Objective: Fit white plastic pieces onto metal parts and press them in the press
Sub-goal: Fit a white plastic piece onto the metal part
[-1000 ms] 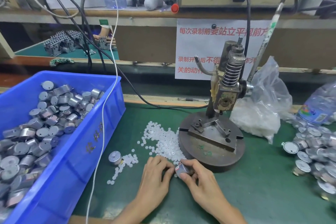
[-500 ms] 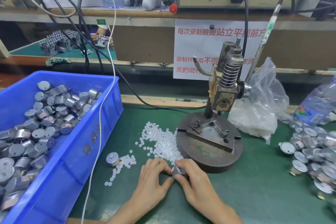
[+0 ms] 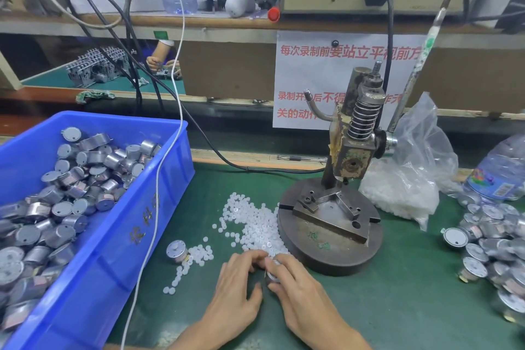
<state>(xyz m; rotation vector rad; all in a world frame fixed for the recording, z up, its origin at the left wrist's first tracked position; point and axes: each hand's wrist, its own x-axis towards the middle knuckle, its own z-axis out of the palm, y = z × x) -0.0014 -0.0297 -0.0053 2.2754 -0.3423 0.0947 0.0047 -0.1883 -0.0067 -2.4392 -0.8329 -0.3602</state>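
**Left hand (image 3: 238,287) and right hand (image 3: 304,295): seating the white piece before pressing**

Both hands meet low on the counter (image 3: 397,307), at 6 o'clock in the view. The left hand's fingers curl onto the top of the metal part (image 3: 271,275); whether a white piece sits under them is hidden. The right hand's fingers and thumb clamp the same part by its side.

Loose white plastic pieces (image 3: 255,224) lie at 12 o'clock from the hands, reaching the base of the press (image 3: 352,159).

Recommended procedure:
- Steady the part with the right hand.
- Align the piece squarely over the centre.
- Push until it sits flat. A tilted piece would likely jam or crack under the ram.
- Carry the part to the press fixture at 1 o'clock.

A pile of metal parts (image 3: 488,239), probably finished, lies at 3 o'clock.
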